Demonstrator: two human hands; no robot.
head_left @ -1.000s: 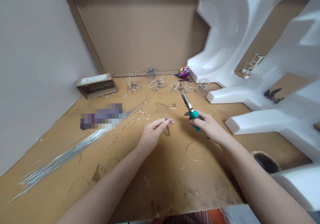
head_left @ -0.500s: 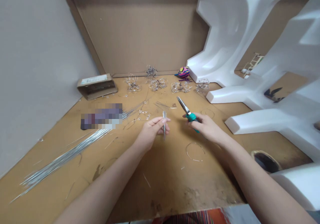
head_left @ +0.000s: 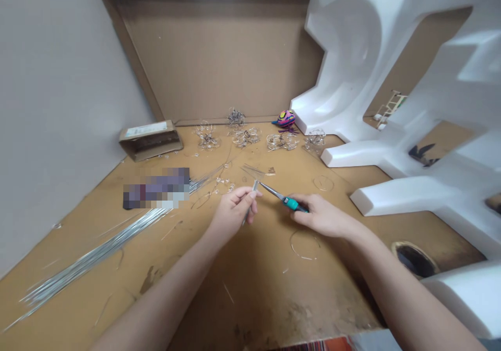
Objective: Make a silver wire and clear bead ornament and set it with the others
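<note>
Near the middle of the table, my left hand (head_left: 239,206) pinches a small bundle of short metal wires (head_left: 255,185), whose top ends stick out above the thumb. My right hand (head_left: 316,212) is closed around the teal grips of long-nosed pliers (head_left: 276,192). The pliers' tip lies right beside the upper ends of the bundle; whether it touches them I cannot tell. A few loose short wires (head_left: 252,170) lie on the table just beyond. A bent wire ring (head_left: 304,245) rests below my right hand.
At the left lies a long bundle of straight wires (head_left: 97,254), near a blurred-out purple object (head_left: 156,188). An open cardboard box (head_left: 152,140) stands behind. Several coiled wire pieces (head_left: 247,137) and a colourful ball-like item (head_left: 286,118) sit at the back. White moulded foam (head_left: 381,197) fills the right side.
My right hand has turned the pliers from pointing up to pointing left, bringing their tip to the wires. My left hand has tilted the bundle, its top now leaning right.
</note>
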